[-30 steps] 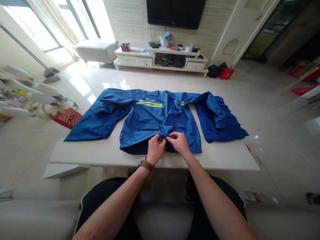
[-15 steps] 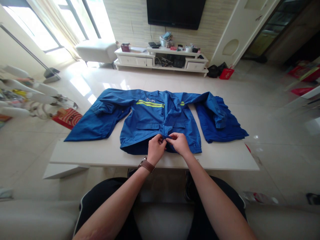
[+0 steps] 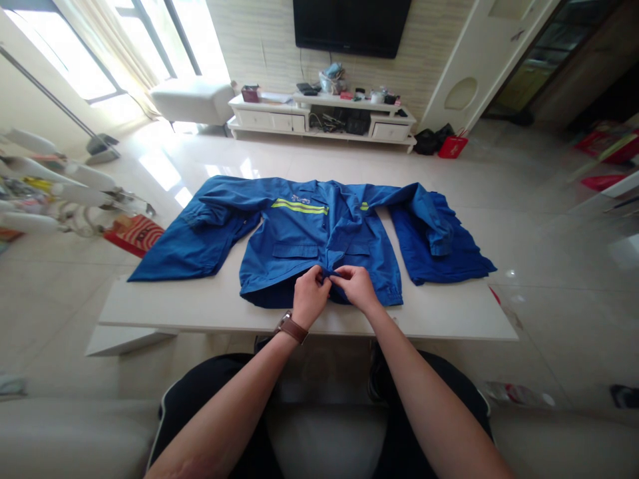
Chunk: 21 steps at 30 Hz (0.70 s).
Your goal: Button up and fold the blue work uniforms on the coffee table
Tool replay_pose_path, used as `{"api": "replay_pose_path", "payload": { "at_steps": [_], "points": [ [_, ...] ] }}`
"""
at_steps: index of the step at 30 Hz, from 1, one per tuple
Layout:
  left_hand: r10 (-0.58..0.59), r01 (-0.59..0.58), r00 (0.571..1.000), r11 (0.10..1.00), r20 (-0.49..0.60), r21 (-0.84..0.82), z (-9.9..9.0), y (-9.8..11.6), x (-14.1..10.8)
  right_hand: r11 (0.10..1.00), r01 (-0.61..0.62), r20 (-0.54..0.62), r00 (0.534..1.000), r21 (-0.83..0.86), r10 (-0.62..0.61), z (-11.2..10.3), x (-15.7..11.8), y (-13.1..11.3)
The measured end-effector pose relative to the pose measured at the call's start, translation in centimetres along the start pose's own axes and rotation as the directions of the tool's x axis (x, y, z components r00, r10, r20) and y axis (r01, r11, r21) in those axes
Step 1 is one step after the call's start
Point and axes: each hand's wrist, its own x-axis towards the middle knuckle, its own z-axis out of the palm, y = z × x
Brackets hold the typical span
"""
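A blue jacket (image 3: 294, 229) with yellow-green stripes lies spread on a white table (image 3: 200, 313), its front facing up and its sleeves out to both sides. My left hand (image 3: 310, 293), below a brown watch strap, pinches the jacket's bottom edge at the middle of the front. Close beside it, my right hand (image 3: 355, 286) grips the same edge between thumb and fingers. The hem is lifted slightly there, and the small part between the fingertips is hidden. More blue cloth (image 3: 429, 266) lies under the right sleeve, and blue cloth (image 3: 174, 256) also spreads at the left end.
Past the table stands a low white TV cabinet (image 3: 269, 120) with many small things on it. A red bag (image 3: 132, 234) is on the floor to the left, near a white rack-like object. A plastic bottle (image 3: 519, 394) lies at the lower right.
My left hand has shifted very slightly left and up at the hem. The jacket lies as before.
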Motion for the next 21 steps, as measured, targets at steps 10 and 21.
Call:
{"api": "replay_pose_path", "payload": {
  "at_steps": [10,21],
  "points": [
    [0.007,-0.007,1.000,1.000,0.029,-0.005,-0.34,0.27,-0.09,0.998,-0.036,0.018,0.999,0.057,0.036,0.10,0.31,0.29],
    [0.066,-0.068,0.998,0.993,0.017,0.101,-0.51,-0.16,-0.15,0.995,-0.070,0.045,0.997,0.076,0.067,0.22,0.06,0.08]
  ]
}}
